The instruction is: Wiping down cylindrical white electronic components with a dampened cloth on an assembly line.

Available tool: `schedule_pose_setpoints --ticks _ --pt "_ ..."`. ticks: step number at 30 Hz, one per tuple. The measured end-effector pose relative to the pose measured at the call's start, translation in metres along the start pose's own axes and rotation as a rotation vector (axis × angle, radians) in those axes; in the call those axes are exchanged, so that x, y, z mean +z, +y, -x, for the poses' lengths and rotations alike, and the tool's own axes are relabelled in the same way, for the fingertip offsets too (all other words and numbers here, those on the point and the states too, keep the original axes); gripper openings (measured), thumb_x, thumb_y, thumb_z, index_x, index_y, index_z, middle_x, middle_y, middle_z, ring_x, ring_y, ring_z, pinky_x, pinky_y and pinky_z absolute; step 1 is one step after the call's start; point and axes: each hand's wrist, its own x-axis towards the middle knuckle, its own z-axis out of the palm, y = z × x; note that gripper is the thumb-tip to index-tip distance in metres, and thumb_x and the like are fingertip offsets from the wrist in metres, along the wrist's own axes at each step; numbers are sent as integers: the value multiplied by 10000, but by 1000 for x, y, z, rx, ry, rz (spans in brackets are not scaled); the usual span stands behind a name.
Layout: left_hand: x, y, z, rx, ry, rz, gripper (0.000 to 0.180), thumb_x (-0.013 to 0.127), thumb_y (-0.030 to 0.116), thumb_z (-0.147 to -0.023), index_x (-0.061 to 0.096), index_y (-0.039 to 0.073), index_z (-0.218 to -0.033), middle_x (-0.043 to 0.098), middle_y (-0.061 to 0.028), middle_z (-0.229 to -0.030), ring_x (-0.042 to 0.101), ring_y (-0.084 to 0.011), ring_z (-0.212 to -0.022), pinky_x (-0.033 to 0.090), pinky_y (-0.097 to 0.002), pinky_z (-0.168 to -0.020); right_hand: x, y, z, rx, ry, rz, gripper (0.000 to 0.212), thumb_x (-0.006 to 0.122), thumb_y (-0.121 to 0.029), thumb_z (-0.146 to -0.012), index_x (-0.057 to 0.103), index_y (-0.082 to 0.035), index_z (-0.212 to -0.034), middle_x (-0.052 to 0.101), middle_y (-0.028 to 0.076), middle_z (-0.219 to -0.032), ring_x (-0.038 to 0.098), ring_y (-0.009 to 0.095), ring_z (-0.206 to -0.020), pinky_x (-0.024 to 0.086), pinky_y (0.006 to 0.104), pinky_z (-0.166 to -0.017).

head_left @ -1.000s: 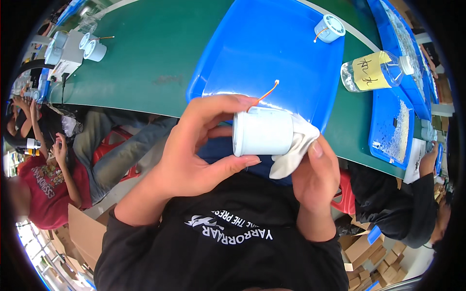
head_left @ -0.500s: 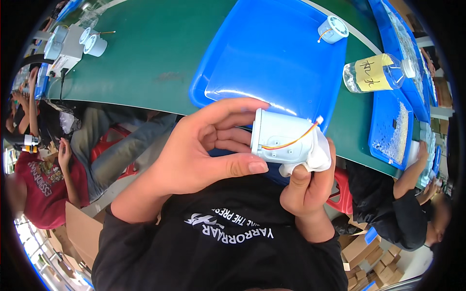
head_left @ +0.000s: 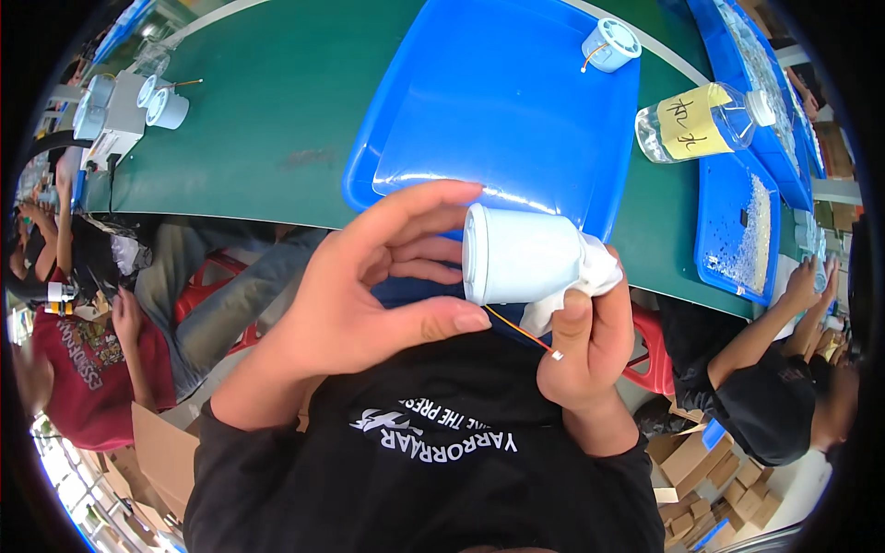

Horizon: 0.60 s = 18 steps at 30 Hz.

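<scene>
A pale blue plastic fan housing [head_left: 524, 256], shaped like a cup, lies sideways between my hands above the front edge of the blue tray [head_left: 361, 175]. My left hand [head_left: 392, 267] curls its thumb and fingers round the wider, rimmed left end. At the narrower right end, my right hand [head_left: 590, 355] pinches a crumpled white cloth [head_left: 601, 269] against the housing. A thin red-and-yellow wire [head_left: 516, 327] with a small white plug hangs below the housing. The fingertips behind the cloth are partly hidden.
On the tray's far right stands a similar housing [head_left: 612, 44]. Right of the tray lies a labelled clear bottle [head_left: 691, 124], beside a small blue tray [head_left: 728, 240] of white bits. A grey box [head_left: 120, 115] with more housings [head_left: 167, 109] stands far left. Co-workers sit at both sides.
The housing has turned about its long axis, so its wire has gone from the front face to hanging underneath. Both hands keep their grip, and the table has shifted slightly left in view.
</scene>
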Motion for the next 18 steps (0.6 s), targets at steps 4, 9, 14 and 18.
schedule_pose_setpoints --ticks 4,9,14,18 --pt "-5 10 -5 -27 -40 -8 728 846 47 -744 502 -37 -1380 612 -196 -1336 647 -264 -1169 528 -366 -957 -8 4 4 -203 -85 299 268 549 -162 -1001 597 84 -1097 584 183 -1013 539 264 -776 436 349 -678" --pt "-6 14 -12 547 -102 -1011 639 847 19 -688 600 -24 -1276 620 -231 -1315 639 -315 -1196 530 -348 -968 -7 -19 -12 534 -54 -297 349 437 -249 -1082 551 27 -1263 615 -5 -1026 519 43 -882 422 208 -745" --pt "-6 9 -19 502 -82 -771 697 808 -8 -751 504 -2 -1377 608 -211 -1344 616 -321 -1226 530 -388 -971 -12 -15 -10 355 -16 -257 357 480 -247 -1066 556 35 -1272 618 34 -1030 538 76 -853 429 228 -732" --pt "-7 10 -16 -88 -105 64 779 845 43 -760 437 -32 -1420 624 -173 -1311 657 -237 -1112 534 -325 -933 -12 0 -3 -181 -29 277 268 574 -166 -996 593 69 -1125 585 198 -1000 554 280 -777 438 317 -695"
